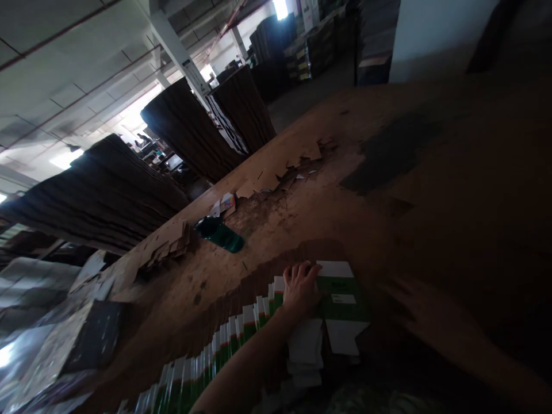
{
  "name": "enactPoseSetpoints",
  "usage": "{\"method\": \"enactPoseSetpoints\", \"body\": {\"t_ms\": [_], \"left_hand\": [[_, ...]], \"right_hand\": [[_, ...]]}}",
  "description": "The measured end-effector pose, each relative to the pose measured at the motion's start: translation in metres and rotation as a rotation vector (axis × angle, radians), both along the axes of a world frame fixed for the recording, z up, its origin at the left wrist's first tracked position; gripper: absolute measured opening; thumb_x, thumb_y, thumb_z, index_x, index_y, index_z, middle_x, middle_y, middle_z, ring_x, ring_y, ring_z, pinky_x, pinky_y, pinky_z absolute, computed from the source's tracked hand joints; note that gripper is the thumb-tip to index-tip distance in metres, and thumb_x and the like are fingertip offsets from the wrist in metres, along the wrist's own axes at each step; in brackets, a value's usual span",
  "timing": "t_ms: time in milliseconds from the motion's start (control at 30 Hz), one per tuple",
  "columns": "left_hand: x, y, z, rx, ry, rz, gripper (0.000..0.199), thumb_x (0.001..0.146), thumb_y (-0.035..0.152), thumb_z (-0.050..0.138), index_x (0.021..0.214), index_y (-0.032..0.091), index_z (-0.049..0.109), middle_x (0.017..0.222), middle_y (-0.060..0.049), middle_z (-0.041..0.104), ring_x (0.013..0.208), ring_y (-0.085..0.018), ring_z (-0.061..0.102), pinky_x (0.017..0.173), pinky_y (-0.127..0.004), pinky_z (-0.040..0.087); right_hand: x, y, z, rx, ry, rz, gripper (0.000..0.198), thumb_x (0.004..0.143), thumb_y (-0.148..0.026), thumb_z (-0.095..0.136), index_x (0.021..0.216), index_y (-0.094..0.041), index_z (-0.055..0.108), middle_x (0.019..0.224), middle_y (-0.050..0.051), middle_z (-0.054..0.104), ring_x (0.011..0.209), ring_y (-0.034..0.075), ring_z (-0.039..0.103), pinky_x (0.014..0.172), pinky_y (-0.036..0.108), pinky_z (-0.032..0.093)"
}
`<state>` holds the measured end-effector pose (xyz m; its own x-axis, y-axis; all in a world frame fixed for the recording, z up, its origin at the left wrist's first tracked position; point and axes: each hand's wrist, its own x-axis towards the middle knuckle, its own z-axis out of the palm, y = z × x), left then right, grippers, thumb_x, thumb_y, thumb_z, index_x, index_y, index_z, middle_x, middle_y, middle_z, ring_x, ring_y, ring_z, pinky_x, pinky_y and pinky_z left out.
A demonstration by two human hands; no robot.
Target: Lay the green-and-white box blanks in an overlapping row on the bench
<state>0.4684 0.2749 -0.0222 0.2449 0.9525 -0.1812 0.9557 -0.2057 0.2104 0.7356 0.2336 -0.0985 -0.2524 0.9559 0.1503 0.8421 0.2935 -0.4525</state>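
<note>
A long overlapping row of flat green-and-white cartons (250, 322) slants across the wooden table from lower left to centre. At its right end, my left hand (299, 290) lies with bent fingers gripping the upper edges of the cartons. Beside those fingers, the printed face of the rightmost carton (342, 305) shows a green band, a white label and white flaps. Apart from the cartons, to their right, my right hand (425, 307) hovers in shadow, blurred by motion. Its fingers look stretched out and nothing shows in them.
A dark green bottle-like object (219, 233) lies on the table (276, 230). Brown cardboard pieces (168, 244) and torn cardboard strips (280, 178) line the far edge. Tall stacks of dark sheets (99, 192) stand beyond it. A dark patch (390, 152) marks the tabletop.
</note>
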Motion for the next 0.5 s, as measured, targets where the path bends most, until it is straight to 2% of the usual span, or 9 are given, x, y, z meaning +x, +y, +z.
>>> {"method": "enactPoseSetpoints", "body": {"t_ms": [100,167,267,300,333,367,433,467,500], "left_hand": [[0.0,0.001,0.002,-0.018,-0.025,0.017,0.061,0.078,0.041,0.066,0.134,0.032,0.044,0.136,-0.005,0.048,0.128,-0.027,0.037,0.11,-0.05,0.021],[0.0,0.002,0.006,-0.027,-0.058,0.047,0.066,0.076,0.043,0.066,0.136,0.031,0.041,0.136,-0.005,0.049,0.128,-0.028,0.037,0.11,-0.049,0.022],[-0.001,0.007,0.025,-0.07,-0.188,0.139,0.059,0.086,0.044,0.052,0.14,0.031,0.034,0.137,-0.004,0.049,0.128,-0.025,0.039,0.107,-0.044,0.028],[-0.002,0.009,0.033,-0.08,-0.236,0.172,0.051,0.091,0.043,0.043,0.14,0.031,0.035,0.136,-0.004,0.049,0.126,-0.023,0.041,0.106,-0.043,0.031],[-0.003,0.012,0.042,-0.07,-0.264,0.198,0.044,0.095,0.042,0.035,0.137,0.031,0.039,0.135,-0.004,0.05,0.125,-0.022,0.042,0.105,-0.042,0.032],[-0.004,0.014,0.05,-0.032,-0.256,0.214,0.04,0.096,0.042,0.031,0.132,0.031,0.044,0.134,-0.003,0.05,0.125,-0.022,0.042,0.106,-0.044,0.03],[-0.007,0.017,0.059,0.077,-0.155,0.204,0.035,0.095,0.045,0.034,0.119,0.03,0.055,0.129,-0.004,0.052,0.125,-0.025,0.04,0.11,-0.052,0.021],[-0.008,0.018,0.06,0.119,-0.086,0.179,0.033,0.094,0.046,0.039,0.114,0.028,0.058,0.127,-0.004,0.052,0.125,-0.027,0.039,0.111,-0.056,0.015],[-0.009,0.017,0.057,0.143,-0.022,0.146,0.031,0.092,0.045,0.044,0.112,0.027,0.059,0.125,-0.005,0.053,0.124,-0.028,0.039,0.111,-0.058,0.012]], "right_hand": [[0.044,0.0,0.009,0.014,-0.066,-0.131,0.055,0.067,-0.035,0.051,0.119,-0.024,0.063,0.132,0.02,0.055,0.129,0.046,0.039,0.095,0.066,0.036],[0.045,0.002,0.032,-0.11,-0.003,-0.169,0.057,0.066,-0.034,0.051,0.12,-0.021,0.063,0.125,0.022,0.059,0.119,0.045,0.051,0.091,0.061,0.043],[0.002,0.005,0.091,-0.302,0.261,-0.065,0.052,0.073,-0.043,0.049,0.12,-0.024,0.061,0.119,0.013,0.066,0.108,0.034,0.061,0.089,0.048,0.05],[-0.019,0.004,0.112,-0.338,0.371,0.035,0.049,0.077,-0.048,0.047,0.119,-0.024,0.061,0.117,0.01,0.067,0.111,0.031,0.06,0.092,0.043,0.049],[-0.04,0.002,0.13,-0.394,0.47,0.124,0.045,0.082,-0.05,0.045,0.114,-0.025,0.062,0.112,0.008,0.069,0.109,0.028,0.061,0.09,0.039,0.049],[-0.059,0.0,0.144,-0.486,0.53,0.176,0.043,0.084,-0.054,0.042,0.101,-0.023,0.067,0.098,0.007,0.073,0.097,0.026,0.066,0.082,0.035,0.052],[-0.083,-0.005,0.151,-0.706,0.553,0.314,0.05,0.087,-0.057,0.037,0.076,-0.02,0.068,0.075,0.005,0.073,0.073,0.022,0.069,0.066,0.029,0.052],[-0.086,-0.006,0.144,-0.776,0.521,0.359,0.053,0.088,-0.058,0.035,0.069,-0.019,0.067,0.069,0.005,0.072,0.066,0.02,0.068,0.061,0.028,0.051],[-0.082,-0.006,0.131,-0.77,0.471,0.36,0.054,0.088,-0.057,0.034,0.066,-0.019,0.067,0.068,0.005,0.072,0.064,0.02,0.068,0.059,0.028,0.051]]}}
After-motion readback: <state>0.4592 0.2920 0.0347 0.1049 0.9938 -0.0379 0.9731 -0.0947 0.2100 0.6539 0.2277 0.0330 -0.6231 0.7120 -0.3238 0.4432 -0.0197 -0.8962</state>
